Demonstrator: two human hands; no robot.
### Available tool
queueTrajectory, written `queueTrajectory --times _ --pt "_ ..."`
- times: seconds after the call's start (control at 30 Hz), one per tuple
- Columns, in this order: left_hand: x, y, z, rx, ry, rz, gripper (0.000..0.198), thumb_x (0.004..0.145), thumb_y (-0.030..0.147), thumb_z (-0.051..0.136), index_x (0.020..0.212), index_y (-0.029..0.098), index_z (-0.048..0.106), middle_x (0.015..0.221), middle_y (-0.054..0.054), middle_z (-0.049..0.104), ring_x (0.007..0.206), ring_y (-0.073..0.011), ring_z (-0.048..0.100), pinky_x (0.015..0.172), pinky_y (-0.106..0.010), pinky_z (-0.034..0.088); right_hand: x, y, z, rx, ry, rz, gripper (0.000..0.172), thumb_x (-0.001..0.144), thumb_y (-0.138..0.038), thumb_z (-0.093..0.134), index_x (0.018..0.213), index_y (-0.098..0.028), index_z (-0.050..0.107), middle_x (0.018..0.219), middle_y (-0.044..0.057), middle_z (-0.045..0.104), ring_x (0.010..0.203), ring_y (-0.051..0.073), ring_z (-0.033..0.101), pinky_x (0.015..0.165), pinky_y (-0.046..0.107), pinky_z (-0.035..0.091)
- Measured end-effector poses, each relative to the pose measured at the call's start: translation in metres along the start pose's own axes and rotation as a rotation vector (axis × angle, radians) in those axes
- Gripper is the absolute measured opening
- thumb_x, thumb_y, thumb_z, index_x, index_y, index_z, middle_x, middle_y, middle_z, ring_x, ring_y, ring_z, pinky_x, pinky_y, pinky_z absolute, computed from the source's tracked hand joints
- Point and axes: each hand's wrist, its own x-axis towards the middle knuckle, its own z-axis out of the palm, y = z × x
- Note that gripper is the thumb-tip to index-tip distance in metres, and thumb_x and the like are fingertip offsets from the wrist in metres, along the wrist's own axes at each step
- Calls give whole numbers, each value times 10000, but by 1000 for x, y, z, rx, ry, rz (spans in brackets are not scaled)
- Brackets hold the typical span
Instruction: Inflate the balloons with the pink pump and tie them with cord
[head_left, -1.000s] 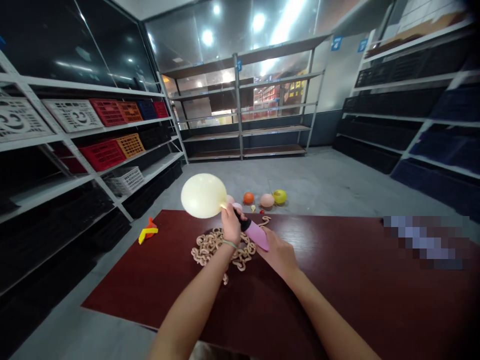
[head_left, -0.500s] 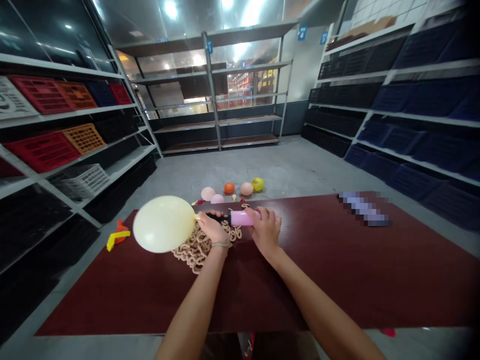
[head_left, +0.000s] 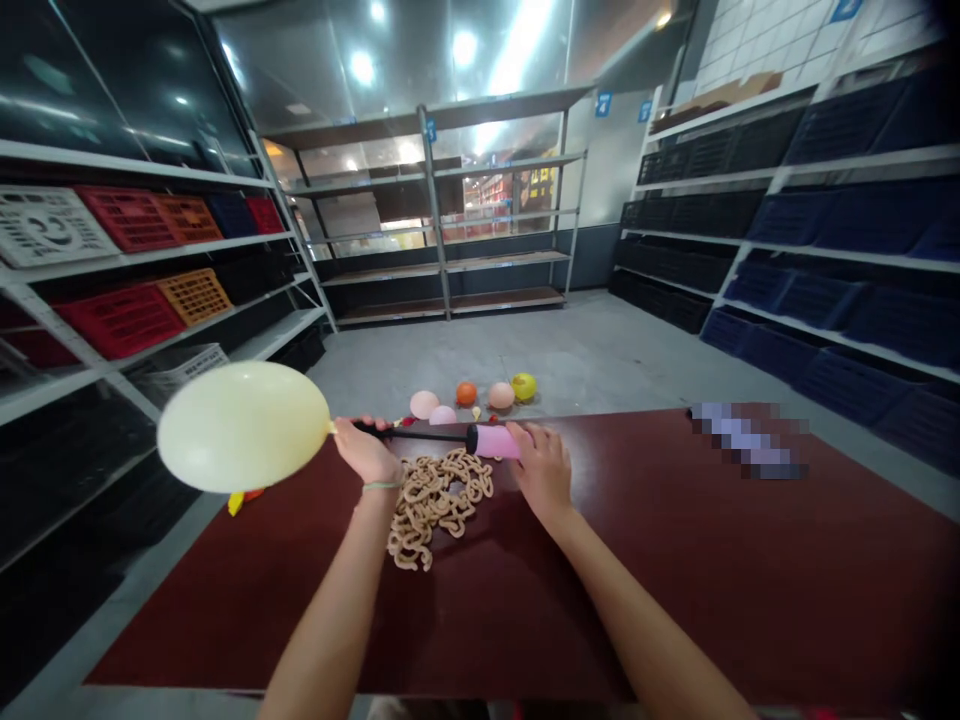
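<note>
A pale yellow inflated balloon (head_left: 241, 427) sticks out to the left of my left hand (head_left: 366, 451). That hand is shut around the balloon's neck and the black nozzle end of a pink hand pump (head_left: 495, 441). My right hand (head_left: 541, 468) grips the pump's pink body, with a thin black shaft showing between my hands. Below them, a loose heap of linked beige twisted balloons (head_left: 437, 505) lies on the dark red tabletop (head_left: 225, 610), touching neither hand.
Several inflated balloons (head_left: 480, 396) lie on the grey floor beyond the table. A yellow and red object (head_left: 238, 500) shows under the big balloon. Shelves with coloured crates (head_left: 124, 320) stand at left, dark crates (head_left: 817, 300) at right, and a metal rack (head_left: 442, 215) ahead. A pixelated patch (head_left: 750, 440) covers part of the table.
The yellow balloon has moved left and looks larger. My hands are farther apart, with more of the pump's black shaft showing. The view has shifted slightly.
</note>
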Motion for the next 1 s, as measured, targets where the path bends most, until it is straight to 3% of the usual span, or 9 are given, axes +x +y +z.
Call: queueTrajectory --times 0.17,0.27,0.33,0.43,0.57,0.67,0.87,0.93,1.0 --pt "-58 -51 -9 -20 -45 -42 169 907 282 434 753 227 392 583 57 443 469 -111 443 523 -263 448 -16 -20 9 46 -20 11 577 759 -131 651 1290 -338 560 1160 69 626 1056 273 503 803 368 420" --pt "-65 -69 -16 17 -126 -155 242 920 373 458 740 222 402 580 54 458 488 -111 482 555 -274 474 -18 -12 12 62 -97 -101 598 772 -139 649 1322 -340 530 1177 51 627 1053 251 517 814 350 433" --pt "-49 -62 -18 24 -153 -180 247 918 396 462 751 223 403 581 60 452 486 -109 489 576 -287 491 -13 -2 9 32 -128 -168 628 778 -144 645 1355 -345 503 1197 48 622 1050 246 520 811 348 436" --pt "-4 -31 -15 45 -118 -149 242 900 401 464 755 221 393 581 67 445 464 -100 478 563 -284 489 -1 11 3 -39 -88 -146 639 785 -140 641 1370 -350 494 1234 54 601 1102 262 504 862 377 429" --pt "33 5 0 57 -129 -70 198 862 385 500 800 223 403 608 71 462 460 -90 471 522 -249 455 2 6 6 -35 -10 -94 576 804 -145 629 1342 -317 517 1214 66 604 1113 272 499 900 394 416" --pt "14 -5 11 35 -67 -31 187 867 374 475 791 231 382 592 82 417 432 -78 421 485 -219 402 -9 -10 17 15 -41 -21 552 796 -162 643 1313 -317 529 1097 48 633 990 249 537 783 352 430" --pt "-61 -69 9 90 -273 -134 285 898 453 471 734 238 383 587 54 426 460 -101 447 528 -276 434 -22 -16 18 53 -70 10 556 789 -198 664 1309 -317 510 1081 35 634 978 234 548 740 323 422" --pt "-58 -68 7 78 -275 -163 308 875 470 526 737 236 381 593 57 428 472 -97 458 554 -275 451 -18 -9 15 29 -70 -56 567 794 -186 651 1325 -317 501 1110 42 635 997 237 543 760 325 420" --pt "-37 -54 6 70 -241 -149 314 858 480 549 759 234 382 600 64 434 473 -93 468 558 -270 460 -12 -1 13 4 -69 -125 590 800 -178 638 1352 -321 485 1119 47 638 997 242 541 762 330 412"
